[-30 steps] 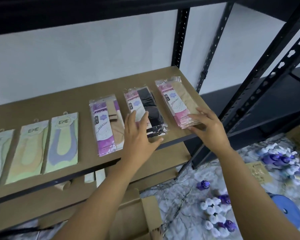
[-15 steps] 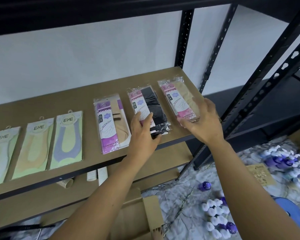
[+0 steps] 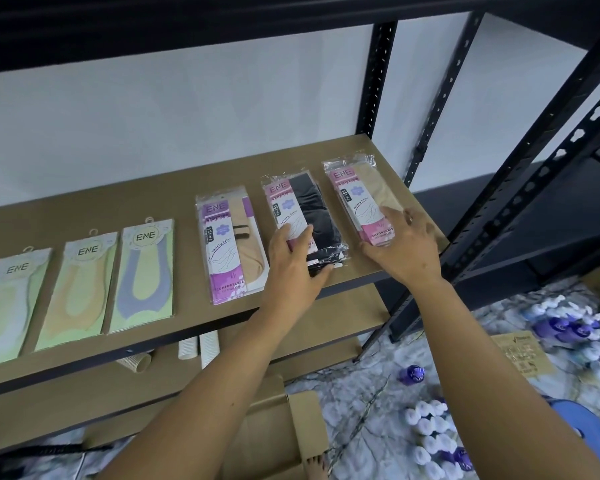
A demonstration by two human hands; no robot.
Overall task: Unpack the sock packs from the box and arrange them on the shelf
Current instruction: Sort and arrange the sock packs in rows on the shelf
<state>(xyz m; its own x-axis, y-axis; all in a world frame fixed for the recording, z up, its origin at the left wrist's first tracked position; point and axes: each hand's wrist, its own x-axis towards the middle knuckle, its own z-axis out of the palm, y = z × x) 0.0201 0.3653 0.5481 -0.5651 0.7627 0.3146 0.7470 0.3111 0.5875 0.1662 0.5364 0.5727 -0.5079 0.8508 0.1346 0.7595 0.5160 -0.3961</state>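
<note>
At the far left of the shelf [image 3: 118,202], three flat card-backed sock packs are seen lying side by side: the white pack [image 3: 11,306], the orange pack [image 3: 80,289] and the blue pack [image 3: 142,275]. These can be judged stiff and light, easily slid by an edge.

Next along, the purple-labelled pack [image 3: 227,247] is lying alone, touched by neither hand. It is wrapped in clear film, so a slippery, crinkly surface is to be expected, with soft socks inside.

Now the left hand [image 3: 291,268]: its fingers are laid fairly straight across the lower end of the black pack [image 3: 305,209], with the thumb set against the near end. Whether the thumb is tucked underneath cannot be told. This pack looks bulkier and softer, and its near end is close to the shelf's front edge. It is best nudged with flat fingers or taken across its width at the label card, where some stiffness is offered.

At the right, the pink-labelled pack [image 3: 361,199] is pressed at its near end under the spread, flat fingers of the right hand [image 3: 402,247]. Nothing is gripped there.

Below the shelf, the open cardboard box [image 3: 284,427] is visible. What is left in it cannot be seen.
</note>
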